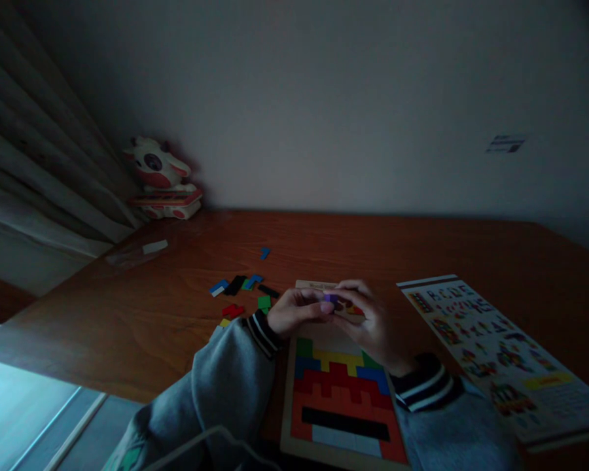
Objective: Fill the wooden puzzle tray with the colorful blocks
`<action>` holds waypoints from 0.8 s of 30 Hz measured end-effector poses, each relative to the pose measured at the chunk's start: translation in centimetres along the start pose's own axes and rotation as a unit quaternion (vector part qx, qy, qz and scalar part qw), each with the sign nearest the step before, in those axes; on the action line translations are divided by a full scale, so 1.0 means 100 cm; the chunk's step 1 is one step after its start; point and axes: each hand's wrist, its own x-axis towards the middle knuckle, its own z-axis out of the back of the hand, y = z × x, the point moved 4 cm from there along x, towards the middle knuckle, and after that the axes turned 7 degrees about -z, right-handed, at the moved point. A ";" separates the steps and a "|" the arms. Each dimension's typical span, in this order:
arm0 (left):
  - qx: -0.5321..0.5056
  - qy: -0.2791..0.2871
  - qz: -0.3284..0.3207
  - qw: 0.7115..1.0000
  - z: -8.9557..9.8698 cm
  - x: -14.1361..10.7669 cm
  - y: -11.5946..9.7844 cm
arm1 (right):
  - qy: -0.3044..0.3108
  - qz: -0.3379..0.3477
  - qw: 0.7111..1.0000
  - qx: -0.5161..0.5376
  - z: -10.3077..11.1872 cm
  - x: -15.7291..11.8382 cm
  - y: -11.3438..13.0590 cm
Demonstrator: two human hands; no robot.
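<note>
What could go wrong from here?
1. The small purple piece, held between the left hand and right hand, could slip.
2. The right cuff, by the tray's right edge, might nudge it.
3. The left sleeve, close to the loose yellow piece, might sweep it aside.

Wall (348,131): dim, dark upper-right corner
Lower left: brightest, bluish glow
Toy cow (160,176): soft shadow
Printed sheet (500,353): small text blurred

The printed sheet (501,360) seems to show the letters BCDE (its smaller print is too blurred).
</note>
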 end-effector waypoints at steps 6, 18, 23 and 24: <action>0.006 -0.026 -0.003 1.000 0.000 0.003 -0.002 | 0.022 0.019 0.999 -0.038 -0.004 -0.003 -0.004; 0.021 0.002 0.006 1.000 0.009 0.001 -0.006 | -0.001 0.011 1.000 0.006 0.003 0.001 -0.006; -0.029 -0.145 -0.044 0.988 0.023 0.007 -0.007 | -0.009 -0.019 1.000 0.017 0.006 0.000 -0.010; -0.041 -0.178 -0.061 0.981 0.027 0.008 -0.008 | 0.015 -0.012 1.000 0.010 0.005 -0.001 -0.010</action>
